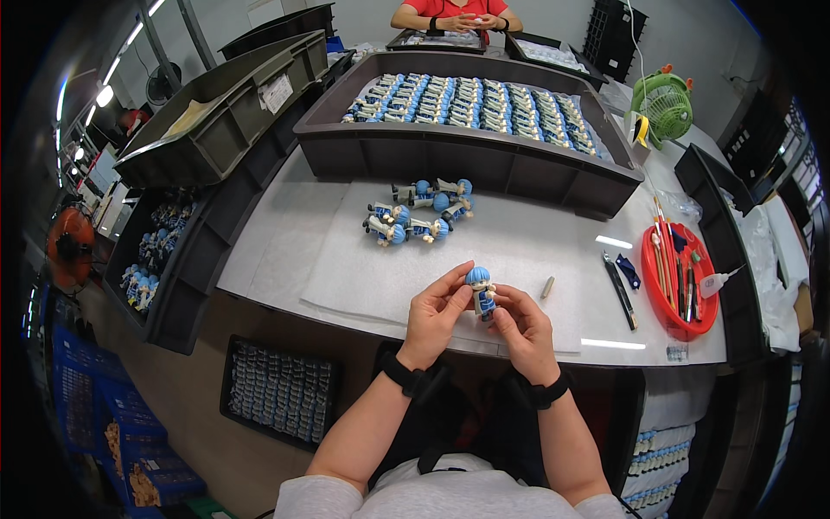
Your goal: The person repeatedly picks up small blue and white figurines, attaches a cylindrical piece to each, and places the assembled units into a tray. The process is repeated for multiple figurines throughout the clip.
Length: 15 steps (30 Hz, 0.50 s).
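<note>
Between my two hands, above the near edge of the white table, is a small blue-haired figurine (482,298) held upright. My left hand (437,316) grips it from the left, thumb against its side. From the right, the fingers and thumb of my right hand (525,329) close on its lower body. Farther off on the table lies a loose group of several similar figurines (424,229), on their sides. A short pale stick (547,287) rests just right of my right hand.
A large dark tray (467,149) with rows of figurines spans the back. At right are a red oval dish (650,298) of brushes, a black-handled craft knife (621,294) and a green fan (661,105). Dark crates (186,285) line the left. Across the table sits another person (454,10).
</note>
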Each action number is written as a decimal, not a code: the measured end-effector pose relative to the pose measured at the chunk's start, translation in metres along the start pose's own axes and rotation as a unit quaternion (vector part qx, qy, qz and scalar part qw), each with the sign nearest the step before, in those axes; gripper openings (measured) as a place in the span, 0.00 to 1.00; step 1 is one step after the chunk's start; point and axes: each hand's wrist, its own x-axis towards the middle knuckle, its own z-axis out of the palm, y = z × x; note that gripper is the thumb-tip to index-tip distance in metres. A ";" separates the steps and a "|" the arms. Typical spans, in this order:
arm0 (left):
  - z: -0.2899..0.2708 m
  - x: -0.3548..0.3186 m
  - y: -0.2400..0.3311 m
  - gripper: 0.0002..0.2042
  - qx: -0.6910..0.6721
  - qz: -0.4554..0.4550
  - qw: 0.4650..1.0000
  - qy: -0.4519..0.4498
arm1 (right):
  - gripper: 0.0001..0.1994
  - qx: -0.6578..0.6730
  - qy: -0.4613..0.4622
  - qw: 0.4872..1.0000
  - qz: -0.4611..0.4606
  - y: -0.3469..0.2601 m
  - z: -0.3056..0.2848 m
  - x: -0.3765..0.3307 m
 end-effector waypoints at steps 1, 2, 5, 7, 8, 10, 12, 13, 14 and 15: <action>0.000 0.000 0.000 0.18 0.001 0.000 1.000 0.000 | 0.15 0.001 0.001 1.000 0.001 0.000 0.000 0.000; 0.000 0.000 0.000 0.18 -0.001 0.000 1.000 0.000 | 0.15 0.002 0.002 1.000 0.002 0.000 0.000 0.000; 0.000 0.000 0.000 0.18 -0.004 -0.001 1.000 0.000 | 0.16 0.000 0.000 1.000 -0.003 0.002 0.000 0.000; 0.001 0.000 0.001 0.18 -0.005 -0.001 1.000 0.001 | 0.16 0.002 0.000 1.000 -0.001 0.002 -0.001 0.000; 0.001 0.000 0.000 0.17 -0.004 -0.001 1.000 0.001 | 0.16 0.003 0.000 1.000 0.000 0.002 -0.001 0.000; 0.000 0.000 0.000 0.17 -0.003 -0.002 1.000 0.001 | 0.16 0.003 -0.001 1.000 -0.001 0.002 0.000 0.000; 0.001 0.000 0.001 0.17 0.001 -0.003 1.000 0.002 | 0.16 0.003 -0.001 1.000 0.000 0.002 0.000 0.000; 0.001 0.000 0.001 0.18 0.003 -0.004 1.000 0.002 | 0.16 0.002 -0.001 1.000 0.001 0.001 0.000 0.000; 0.001 0.000 0.001 0.18 0.003 -0.003 1.000 0.002 | 0.16 0.001 -0.001 1.000 0.002 0.001 0.000 0.000; 0.001 0.000 0.001 0.18 0.002 -0.003 1.000 0.002 | 0.16 0.001 -0.001 1.000 0.001 0.001 0.000 0.000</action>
